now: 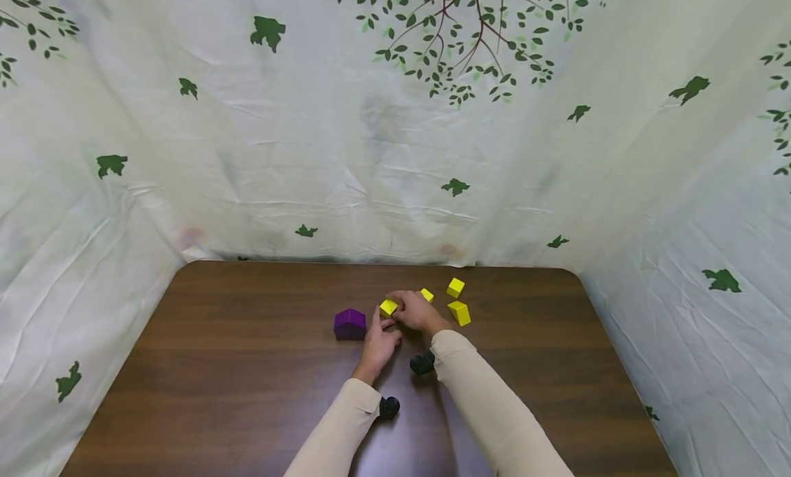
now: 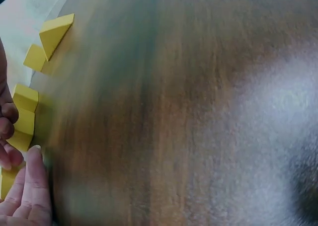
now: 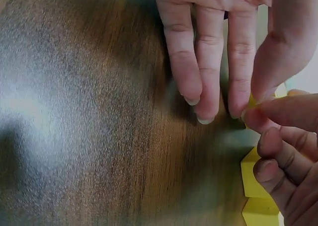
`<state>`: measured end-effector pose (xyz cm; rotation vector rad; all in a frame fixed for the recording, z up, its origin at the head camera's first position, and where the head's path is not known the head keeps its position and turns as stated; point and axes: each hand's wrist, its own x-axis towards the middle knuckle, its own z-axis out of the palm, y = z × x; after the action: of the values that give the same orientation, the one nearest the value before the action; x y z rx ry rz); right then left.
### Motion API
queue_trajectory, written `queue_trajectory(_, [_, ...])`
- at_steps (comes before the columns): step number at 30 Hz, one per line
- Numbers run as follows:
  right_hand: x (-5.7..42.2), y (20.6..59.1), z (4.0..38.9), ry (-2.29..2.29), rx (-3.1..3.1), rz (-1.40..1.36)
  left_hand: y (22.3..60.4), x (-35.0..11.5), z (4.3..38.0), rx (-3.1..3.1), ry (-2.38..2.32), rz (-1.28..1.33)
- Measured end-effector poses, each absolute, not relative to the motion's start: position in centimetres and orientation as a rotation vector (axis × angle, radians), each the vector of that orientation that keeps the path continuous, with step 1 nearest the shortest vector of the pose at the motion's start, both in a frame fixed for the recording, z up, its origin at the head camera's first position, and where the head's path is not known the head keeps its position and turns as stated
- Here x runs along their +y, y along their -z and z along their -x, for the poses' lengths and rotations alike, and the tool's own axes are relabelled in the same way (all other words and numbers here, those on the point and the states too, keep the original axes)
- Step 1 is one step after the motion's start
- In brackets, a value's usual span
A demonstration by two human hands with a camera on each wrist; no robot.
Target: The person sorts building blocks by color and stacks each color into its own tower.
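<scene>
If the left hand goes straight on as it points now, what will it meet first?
The left hand would probably meet the nearest yellow block, right at its fingertips; whether they touch is unclear.

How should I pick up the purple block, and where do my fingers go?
Probably from above, pinching the purple block by its left and right sides. Those sides look straight and upright, while the top looks peaked, and the left hand is close on its right.

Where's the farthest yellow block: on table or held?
On the table: the head view shows the farthest yellow block apart from the left hand and right hand.
</scene>
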<state>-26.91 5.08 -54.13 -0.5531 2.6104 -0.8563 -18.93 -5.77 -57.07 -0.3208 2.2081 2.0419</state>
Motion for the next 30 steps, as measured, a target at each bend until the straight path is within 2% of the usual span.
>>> queue_trajectory(17, [5.4, 54.0, 26.7, 0.878, 2.608, 0.453, 57.5, -5.6, 19.3, 2.275, -1.991, 0.333])
queue_trajectory(30, [6.9, 54.4, 25.4, 0.791, 2.681, 0.489, 57.8, -5.7, 18.1, 2.429, -1.86, 0.201])
